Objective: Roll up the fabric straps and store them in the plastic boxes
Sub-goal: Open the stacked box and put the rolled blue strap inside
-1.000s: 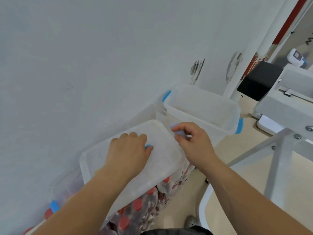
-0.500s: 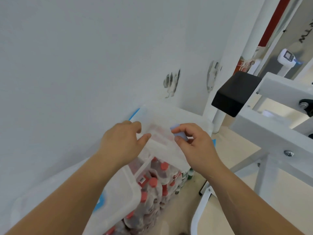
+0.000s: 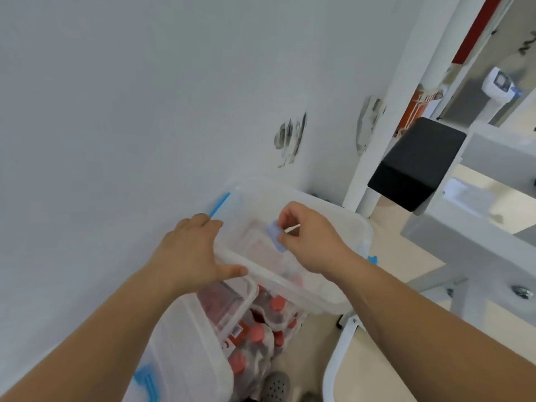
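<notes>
The white wall (image 3: 145, 111) fills most of what you see, and against it you hold up the clear plastic box (image 3: 342, 227), raised off the stack below. Its long axis runs from the blue latch (image 3: 219, 203) at the far left to the other blue latch (image 3: 372, 260) at the near right, so it lies crosswise in front of you with the open side facing you. Beneath it sit a lidded clear box (image 3: 185, 343) and, just beside that, a wrapped pack of red-capped bottles (image 3: 261, 335). Your left hand (image 3: 188, 253) carries the weight: it clasps the left end, thumb laid along the near rim and fingers hooked over the far one. Your right hand (image 3: 313, 242) is over the middle of the box, thumb and forefinger pinching a small blue tab (image 3: 275, 236); whether that tab is fixed to the box cannot be told. No fabric strap shows anywhere, so nothing is stored yet and the straps lie somewhere out of view. Judging by this, the box has to come away to your right, where the floor is open, and only your left hand is placed to steer it.
</notes>
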`<state>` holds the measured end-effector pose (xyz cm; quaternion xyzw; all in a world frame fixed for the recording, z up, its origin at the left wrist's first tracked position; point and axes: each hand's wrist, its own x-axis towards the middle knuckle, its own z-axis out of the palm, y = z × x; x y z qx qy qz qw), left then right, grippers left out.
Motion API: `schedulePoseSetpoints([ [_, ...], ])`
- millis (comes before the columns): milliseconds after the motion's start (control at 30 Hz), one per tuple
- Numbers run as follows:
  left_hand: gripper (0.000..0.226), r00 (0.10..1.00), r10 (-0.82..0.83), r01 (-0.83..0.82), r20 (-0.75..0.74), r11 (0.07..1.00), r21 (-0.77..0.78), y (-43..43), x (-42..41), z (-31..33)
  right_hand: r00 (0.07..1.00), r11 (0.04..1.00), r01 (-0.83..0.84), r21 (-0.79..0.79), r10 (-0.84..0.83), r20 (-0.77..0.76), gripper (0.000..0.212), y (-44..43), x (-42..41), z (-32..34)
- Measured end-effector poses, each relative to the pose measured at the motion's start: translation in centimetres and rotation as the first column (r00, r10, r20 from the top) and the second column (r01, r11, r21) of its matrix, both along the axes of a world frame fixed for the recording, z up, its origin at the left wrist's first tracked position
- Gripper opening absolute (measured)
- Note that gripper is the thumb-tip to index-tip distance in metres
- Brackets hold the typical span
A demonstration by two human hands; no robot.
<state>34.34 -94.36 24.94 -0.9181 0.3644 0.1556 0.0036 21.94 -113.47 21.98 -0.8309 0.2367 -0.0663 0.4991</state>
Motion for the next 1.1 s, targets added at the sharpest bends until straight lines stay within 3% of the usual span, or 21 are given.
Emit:
schedulePoseSetpoints([
  [100,0.108,1.0,-0.012,0.012,0.009,0.999,-0.043,0.4,0.7,-0.8,0.979,0.995,-0.099,-0.018,0.095,-0.18,0.017,-0.3,3.0,-0.6],
  [200,0.115,0.996,0.045,-0.055,-0.08,0.99,-0.128,0.7,1.4,-1.6,0.948,0.979,-0.173,-0.109,0.136,-0.287,0.031,0.0,5.8,-2.2],
  [333,0.096,0.994,0.058,-0.073,-0.094,0.983,-0.166,1.1,1.9,-2.1,0.902,0.946,-0.261,-0.194,0.168,-0.397,0.031,0.6,8.7,-4.9],
  [633,0.105,0.992,0.128,-0.128,-0.013,0.989,-0.078,0.4,1.3,-1.5,0.883,0.886,-0.361,-0.29,0.224,-0.413,0.017,1.5,9.6,-8.8],
  [800,0.113,0.98,0.187,-0.194,-0.074,0.975,-0.105,0.6,0.7,-1.5,0.853,0.78,-0.464,-0.419,0.266,-0.45,0.02,2.4,9.5,-9.1],
  [933,0.113,0.979,0.194,-0.2,-0.069,0.974,-0.109,0.5,0.5,-1.4,0.893,0.854,-0.375,-0.361,0.228,-0.389,0.016,1.9,9.6,-9.5],
  [1100,0.114,0.974,0.203,-0.215,-0.098,0.968,-0.132,0.8,0.5,-1.6,0.889,0.929,-0.351,-0.117,0.291,-0.354,0.025,2.0,9.4,-8.9],
])
